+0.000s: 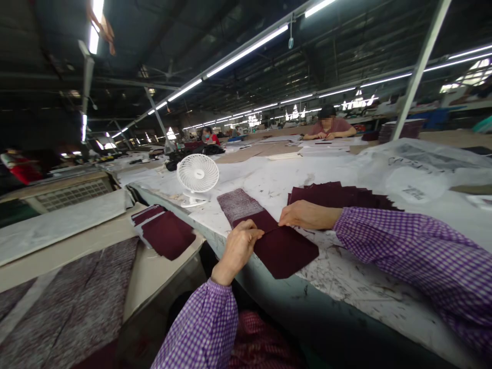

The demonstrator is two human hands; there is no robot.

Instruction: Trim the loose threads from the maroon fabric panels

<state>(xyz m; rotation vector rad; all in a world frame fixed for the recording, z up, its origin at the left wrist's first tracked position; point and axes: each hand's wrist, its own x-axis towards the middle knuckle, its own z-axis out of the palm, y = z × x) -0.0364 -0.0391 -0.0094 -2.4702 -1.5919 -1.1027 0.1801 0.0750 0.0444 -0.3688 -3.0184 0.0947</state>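
A maroon fabric piece (pixel 286 253) lies flat on the white table in front of me, its near end overhanging the table's edge. Beyond it, a longer strip of fabric (pixel 240 202), mottled grey at the far end and maroon nearer, meets it along a crosswise edge. My left hand (pixel 241 243) pinches the left end of that edge between thumb and finger. At the right end, my right hand (pixel 302 215) pinches the same edge with closed fingertips. Close behind my right hand is a fanned stack of maroon fabric pieces (pixel 346 195).
A small white fan (pixel 198 177) stands left on the white table (pixel 253 169). Maroon pieces (pixel 169 233) and mottled fabric panels (pixel 88 297) lie on a lower left surface. Clear plastic bags (pixel 430 169) lie right. A co-worker (pixel 332 125) leans over a far table.
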